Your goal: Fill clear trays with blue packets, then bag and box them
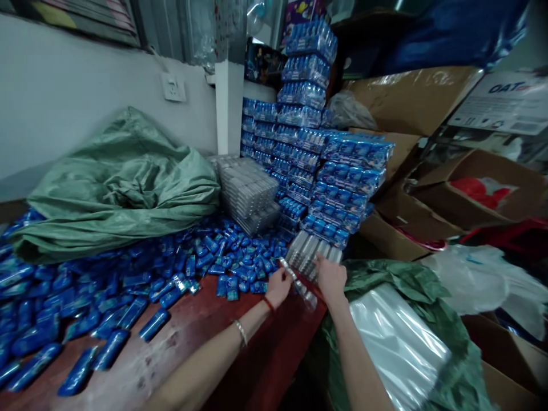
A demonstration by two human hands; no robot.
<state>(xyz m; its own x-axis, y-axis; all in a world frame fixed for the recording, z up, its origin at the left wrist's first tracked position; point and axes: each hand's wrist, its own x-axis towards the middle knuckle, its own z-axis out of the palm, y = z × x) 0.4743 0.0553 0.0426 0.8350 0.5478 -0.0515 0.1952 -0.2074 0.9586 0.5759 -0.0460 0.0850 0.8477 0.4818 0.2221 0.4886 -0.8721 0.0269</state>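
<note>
Nearest me, my left hand (279, 287) and right hand (330, 278) both have their grip pinched on a clear plastic tray (305, 264) at the far edge of the red surface (205, 337). The tray juts out past that edge, so I judge a slack pinch could drop it onto the green sack (411, 279) below. Beyond lie loose blue packets (128, 297) (slippery, I'd guess), easily swept off by a forearm. Farther back, the stacked blue packs (342, 188) lean outward; a nudge could topple them.
</note>
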